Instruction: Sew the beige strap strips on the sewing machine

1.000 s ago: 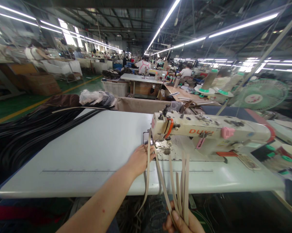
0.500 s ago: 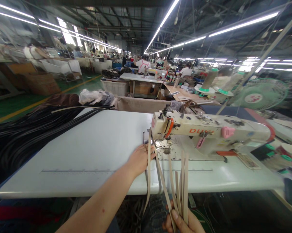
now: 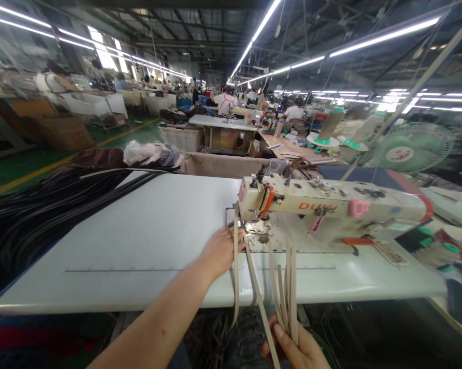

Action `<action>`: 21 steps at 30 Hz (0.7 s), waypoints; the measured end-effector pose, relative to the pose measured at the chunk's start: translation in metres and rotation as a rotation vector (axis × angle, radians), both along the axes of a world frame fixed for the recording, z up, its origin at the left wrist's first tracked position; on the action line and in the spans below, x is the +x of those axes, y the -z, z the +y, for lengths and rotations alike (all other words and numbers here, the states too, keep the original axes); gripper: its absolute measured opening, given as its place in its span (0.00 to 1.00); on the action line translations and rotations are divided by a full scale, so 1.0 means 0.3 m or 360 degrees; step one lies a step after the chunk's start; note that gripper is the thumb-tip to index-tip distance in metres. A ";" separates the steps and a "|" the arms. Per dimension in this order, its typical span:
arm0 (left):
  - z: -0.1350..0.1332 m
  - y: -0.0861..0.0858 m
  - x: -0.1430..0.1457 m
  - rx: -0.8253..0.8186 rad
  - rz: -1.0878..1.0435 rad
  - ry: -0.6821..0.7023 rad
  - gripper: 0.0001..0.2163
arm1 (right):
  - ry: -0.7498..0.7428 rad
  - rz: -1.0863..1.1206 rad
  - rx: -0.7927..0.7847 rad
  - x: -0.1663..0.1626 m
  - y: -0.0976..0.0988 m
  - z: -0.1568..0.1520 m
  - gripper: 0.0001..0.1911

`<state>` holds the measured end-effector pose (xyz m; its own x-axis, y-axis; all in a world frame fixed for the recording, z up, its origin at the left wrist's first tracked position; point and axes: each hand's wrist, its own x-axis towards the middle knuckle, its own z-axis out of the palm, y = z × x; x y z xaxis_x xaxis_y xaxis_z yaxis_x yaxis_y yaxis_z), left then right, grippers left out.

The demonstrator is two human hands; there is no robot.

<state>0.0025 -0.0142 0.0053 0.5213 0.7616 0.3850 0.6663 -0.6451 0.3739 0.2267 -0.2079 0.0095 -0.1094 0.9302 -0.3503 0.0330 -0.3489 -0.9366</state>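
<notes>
Fingers (image 3: 292, 342) pinch beige strips (image 3: 290, 292) below table edge (image 3: 139, 302).

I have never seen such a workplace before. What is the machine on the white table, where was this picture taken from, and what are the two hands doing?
The picture comes from a camera worn on the person's head, looking forward and down, so the two bare hands are that person's own. The cream machine is an industrial sewing machine, standing on a white work table in a large factory hall. The left hand rests on the table beside the needle area and touches a beige strip that hangs over the table edge. The right hand, below the table edge, grips a bunch of similar beige strips pointing upward. A pile of black strips lies at the table's left end. A green fan stands behind on the right.
</notes>
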 end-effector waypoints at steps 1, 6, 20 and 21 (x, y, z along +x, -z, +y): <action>0.001 0.000 0.000 -0.0005 0.0003 0.0005 0.16 | 0.0037 -0.0015 0.0001 0.006 0.005 0.003 0.34; 0.005 0.005 0.001 0.0000 0.0027 0.0016 0.16 | 0.0325 -0.0125 -0.0005 0.029 0.016 0.013 0.37; 0.011 0.024 -0.002 -0.0060 0.0045 0.0007 0.18 | 0.0496 0.0495 -0.0571 0.024 0.083 0.016 0.39; 0.011 0.025 -0.003 -0.0060 0.0041 0.0004 0.18 | 0.0527 0.0526 -0.0562 0.020 0.073 0.013 0.37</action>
